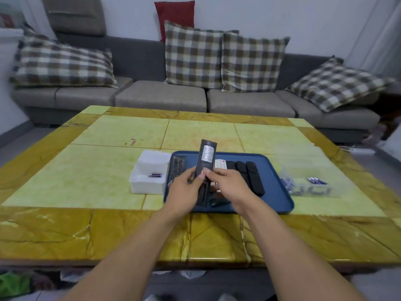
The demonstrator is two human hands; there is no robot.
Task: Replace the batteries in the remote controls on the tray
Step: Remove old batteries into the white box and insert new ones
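Observation:
A black remote (pixel 206 158) with a silver label on its back is held upright above the blue tray (pixel 275 187). My left hand (pixel 184 190) grips its lower part from the left. The thumb and fingers of my right hand (pixel 227 185) pinch it at its middle from the right. Its lower end looks open, though blur hides the detail. More remotes lie on the tray: a buttoned one (pixel 177 168) at the left and two black ones (pixel 252 177) at the right. A white box (pixel 149 174) left of the tray holds one battery (pixel 155 175).
A clear plastic box (pixel 310 185) with several blue batteries stands right of the tray. A white remote or card (pixel 221 164) lies behind my right hand. The yellow-green stone table (pixel 108 170) stretches wide around the tray. A grey sofa with checked cushions is beyond it.

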